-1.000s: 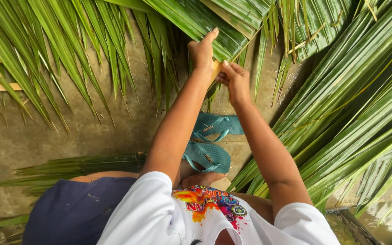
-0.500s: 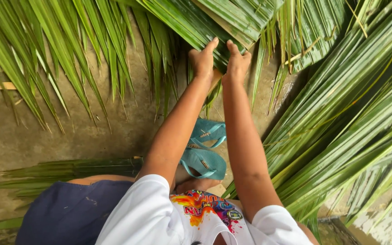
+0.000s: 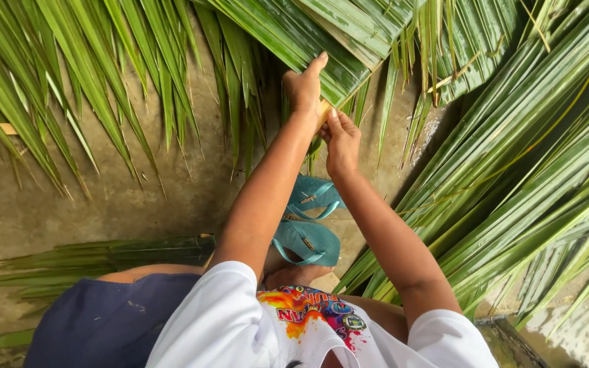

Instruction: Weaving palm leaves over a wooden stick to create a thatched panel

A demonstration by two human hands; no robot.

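Since half a second ago, right hand (image 3: 341,138) is dropping nearer, pinching the pale frond stem (image 3: 324,109); left hand (image 3: 304,86) is closing around folded green leaflets (image 3: 322,54) beyond, steadying them.

one head-worn camera looks steeply down from close above, past the person's arms to the concrete floor (image 3: 103,211) ahead.
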